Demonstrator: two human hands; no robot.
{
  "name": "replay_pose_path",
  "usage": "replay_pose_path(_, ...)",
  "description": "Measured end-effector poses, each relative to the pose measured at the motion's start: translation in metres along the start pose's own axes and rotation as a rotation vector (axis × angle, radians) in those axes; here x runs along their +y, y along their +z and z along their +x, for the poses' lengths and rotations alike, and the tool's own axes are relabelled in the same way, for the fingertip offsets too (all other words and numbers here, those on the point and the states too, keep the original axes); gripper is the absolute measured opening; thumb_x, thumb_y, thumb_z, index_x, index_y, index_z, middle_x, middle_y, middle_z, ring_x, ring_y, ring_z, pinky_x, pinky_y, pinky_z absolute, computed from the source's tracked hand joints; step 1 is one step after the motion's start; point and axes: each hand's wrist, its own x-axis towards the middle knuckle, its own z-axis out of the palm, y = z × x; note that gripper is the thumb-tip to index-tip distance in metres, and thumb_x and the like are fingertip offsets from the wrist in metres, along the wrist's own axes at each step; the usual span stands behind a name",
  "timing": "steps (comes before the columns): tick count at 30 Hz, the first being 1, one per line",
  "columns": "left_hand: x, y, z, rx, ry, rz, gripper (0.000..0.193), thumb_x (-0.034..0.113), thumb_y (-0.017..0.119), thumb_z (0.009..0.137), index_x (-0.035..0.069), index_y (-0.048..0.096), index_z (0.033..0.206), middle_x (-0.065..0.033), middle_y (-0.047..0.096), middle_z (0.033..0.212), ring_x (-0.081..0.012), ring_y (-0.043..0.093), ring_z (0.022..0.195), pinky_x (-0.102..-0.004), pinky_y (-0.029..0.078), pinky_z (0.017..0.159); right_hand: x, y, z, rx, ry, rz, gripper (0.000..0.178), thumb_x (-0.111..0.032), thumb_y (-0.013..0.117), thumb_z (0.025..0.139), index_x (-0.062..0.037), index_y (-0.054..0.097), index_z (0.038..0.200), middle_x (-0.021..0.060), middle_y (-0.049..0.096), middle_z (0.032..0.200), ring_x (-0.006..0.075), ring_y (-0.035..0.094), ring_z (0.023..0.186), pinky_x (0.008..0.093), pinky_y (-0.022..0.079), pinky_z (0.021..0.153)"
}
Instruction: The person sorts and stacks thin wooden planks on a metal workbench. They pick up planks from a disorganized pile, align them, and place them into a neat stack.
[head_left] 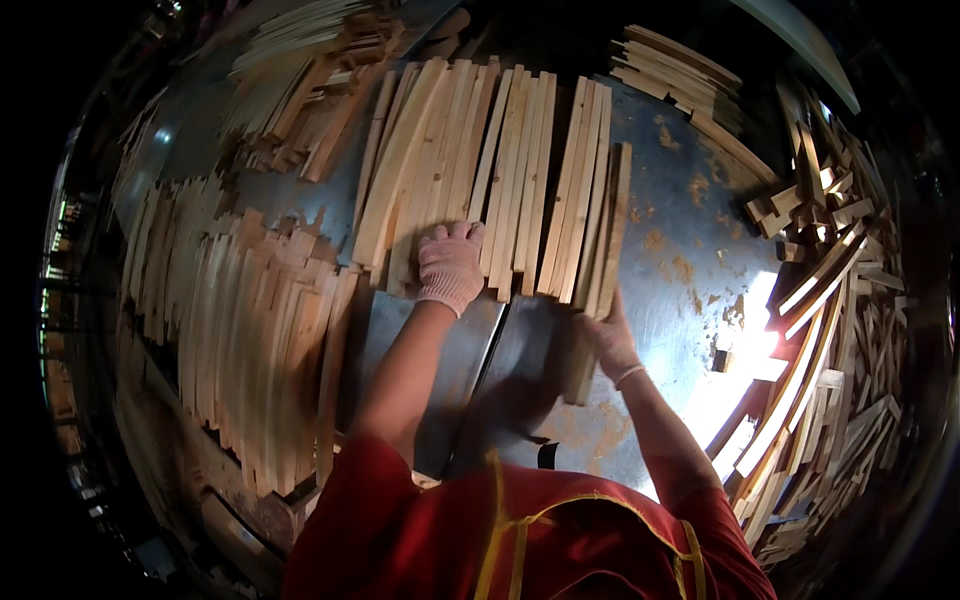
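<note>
Wooden strips [460, 130] lie side by side in a row on the metal tabletop, running away from me. My left hand [452, 262], in a pale knitted glove, rests palm down on the near part of these strips, its fingers slightly apart. At the right end of the row, my right hand [608, 338] is closed around a wooden strip [612, 235] near its near end. That strip sits askew beside the others and reaches closer to me than they do. Motion blurs the right hand a little, and its fingertips are partly hidden.
Bundled strips [260, 340] cover the left side, with another pile [320, 90] behind them. A stack [675, 75] stands at the back right. Loose offcuts [830, 390] heap along the right edge. The metal table [680, 210] carries sawdust patches and bright glare.
</note>
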Motion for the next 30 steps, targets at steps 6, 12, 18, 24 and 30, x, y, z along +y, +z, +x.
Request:
replay_pose_path(6,-0.001,0.003,0.021,-0.240,-0.029,-0.109,0.070,0.018,0.068,0.088,0.014,0.050,0.156,-0.0160,0.057,0.146,-0.0357,0.058,0.132,-0.0471,0.053,0.104,0.000,0.019,-0.001,-0.009,0.165,0.080,0.093,0.001,0.072,0.083,-0.0185,0.033,0.164,0.0042,0.066,0.120,0.0168,0.063,0.102,0.0334,0.056,0.086)
replay_pose_path(12,0.033,-0.004,0.008,-0.298,-0.205,-0.767,0.085,0.023,0.073,0.089,0.008,0.035,0.164,-0.0216,0.047,0.160,-0.0361,0.050,0.144,-0.0423,0.046,0.116,-0.017,-0.013,0.002,-0.068,0.129,0.073,0.085,0.007,0.066,0.086,-0.0164,0.038,0.164,0.0016,0.065,0.119,0.0131,0.061,0.099,0.0304,0.055,0.085)
replay_pose_path(18,0.042,0.052,0.006,-0.251,-0.504,-1.935,0.098,0.026,0.082,0.089,-0.003,0.026,0.164,-0.0233,0.040,0.165,-0.0315,0.046,0.148,-0.0396,0.040,0.120,-0.014,-0.026,0.006,-0.119,0.171,0.150,0.090,0.005,0.067,0.084,-0.0144,0.034,0.165,0.0035,0.063,0.123,0.0156,0.059,0.103,0.0321,0.054,0.091)
replay_pose_path(24,0.027,0.018,0.021,-0.497,-0.295,-1.443,0.093,0.020,0.080,0.091,-0.001,0.028,0.165,-0.0243,0.041,0.164,-0.0321,0.045,0.149,-0.0399,0.042,0.119,-0.012,-0.034,0.011,-0.162,0.180,0.140,0.090,0.001,0.071,0.080,-0.0128,0.037,0.163,0.0047,0.062,0.123,0.0179,0.060,0.104,0.0336,0.054,0.093)
replay_pose_path(30,0.019,0.039,0.018,-0.337,-0.225,-1.319,0.077,0.015,0.069,0.097,0.002,0.032,0.164,-0.0185,0.045,0.164,-0.0300,0.046,0.149,-0.0370,0.041,0.121,-0.010,-0.051,0.013,-0.185,0.133,0.102,0.085,-0.002,0.071,0.079,-0.0105,0.043,0.158,0.0051,0.064,0.121,0.0198,0.063,0.102,0.0351,0.054,0.095)
